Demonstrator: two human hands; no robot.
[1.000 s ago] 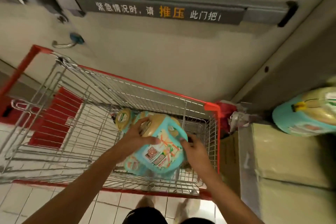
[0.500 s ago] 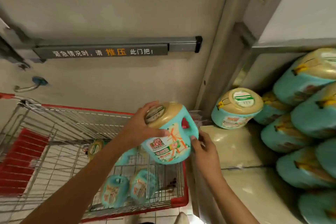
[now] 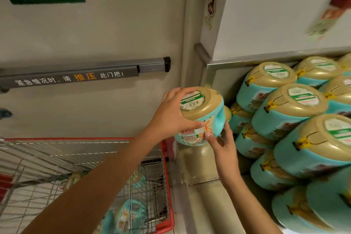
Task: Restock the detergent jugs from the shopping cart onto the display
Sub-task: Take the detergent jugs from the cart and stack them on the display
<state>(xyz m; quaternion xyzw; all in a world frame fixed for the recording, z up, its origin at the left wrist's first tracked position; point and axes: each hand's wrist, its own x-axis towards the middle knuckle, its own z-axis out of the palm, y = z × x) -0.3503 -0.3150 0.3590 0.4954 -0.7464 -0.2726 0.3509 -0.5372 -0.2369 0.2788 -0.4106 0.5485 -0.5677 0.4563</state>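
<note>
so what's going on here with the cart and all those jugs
A person is restocking detergent. Both hands hold one teal plastic jug with a gold cap: the left hand wraps its cap end, the right hand supports it from below. The jug is in the air between the red wire shopping cart and the stacked display of matching teal jugs, not yet set down. More jugs remain in the cart.

My left hand: arm bare and outstretched, palm clamped on the jug near its cap, ring on one finger. My right hand: forearm raised, fingers cupping the jug's lower side.
</note>
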